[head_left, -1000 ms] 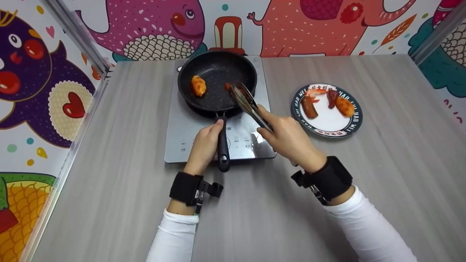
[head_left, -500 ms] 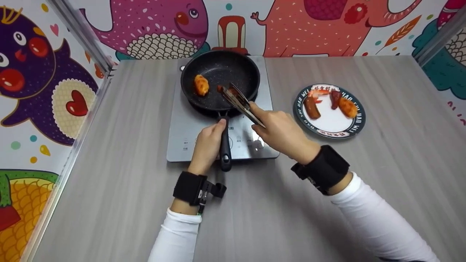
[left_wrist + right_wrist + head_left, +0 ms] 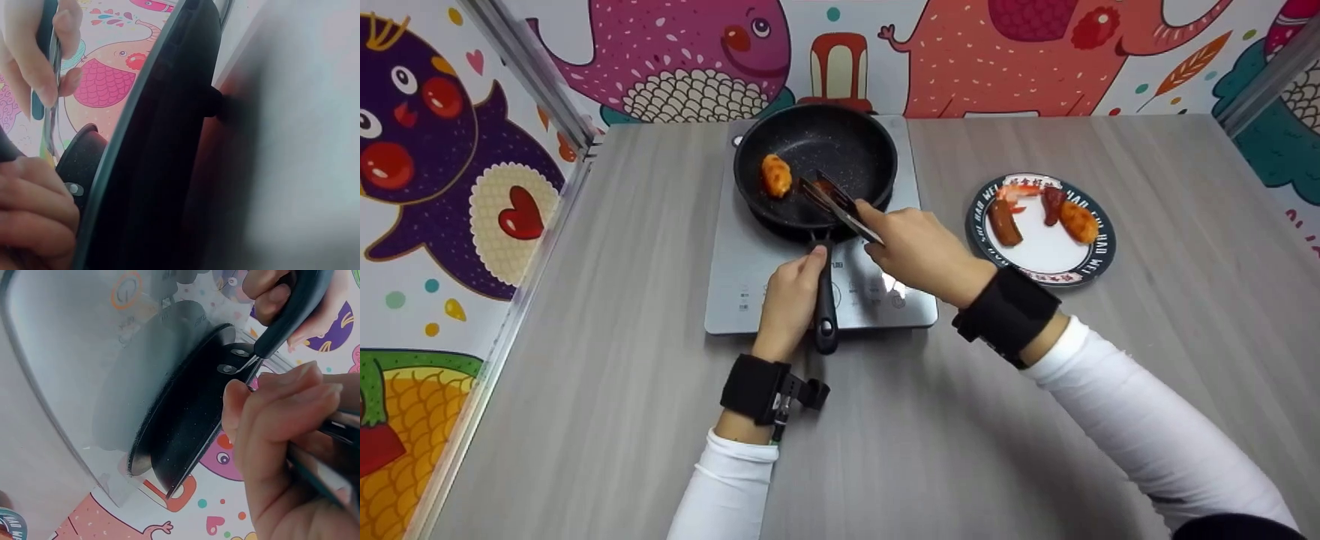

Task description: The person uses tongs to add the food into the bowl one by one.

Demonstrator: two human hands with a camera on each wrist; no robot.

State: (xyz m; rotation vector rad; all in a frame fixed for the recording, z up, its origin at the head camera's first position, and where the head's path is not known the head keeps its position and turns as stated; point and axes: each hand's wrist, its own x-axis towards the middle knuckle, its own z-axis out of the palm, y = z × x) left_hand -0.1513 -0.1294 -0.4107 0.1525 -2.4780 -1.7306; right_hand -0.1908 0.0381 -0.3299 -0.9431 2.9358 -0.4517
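My left hand point(image 3: 791, 296) grips the handle point(image 3: 826, 300) of a black speckled frying pan point(image 3: 851, 142), thumb along its top. With my right hand point(image 3: 922, 247) I hold metal tongs point(image 3: 847, 215), which reach over the pan's near right rim. Between the tong tips, low in the pan, shows a reddish-brown piece of food point(image 3: 826, 187), partly hidden by the arms of the tongs. A browned golden food piece point(image 3: 776, 176), like a chicken wing, lies left of the tips. In the right wrist view, the fingers point(image 3: 270, 416) wrap round the tongs beside the pan.
Under the pan is a silver induction cooker point(image 3: 742, 262). To the right stands a dark-rimmed plate point(image 3: 1046, 259) bearing a brown sausage piece point(image 3: 1005, 223), red-and-white shreds point(image 3: 1018, 195), a dark red piece point(image 3: 1053, 206) and another golden piece point(image 3: 1078, 223). Cartoon-printed walls border the table point(image 3: 622, 300).
My right hand has moved left with the tongs, carrying the reddish-brown piece across the pan toward the golden piece. My left hand stays on the handle; the head view has shifted slightly.
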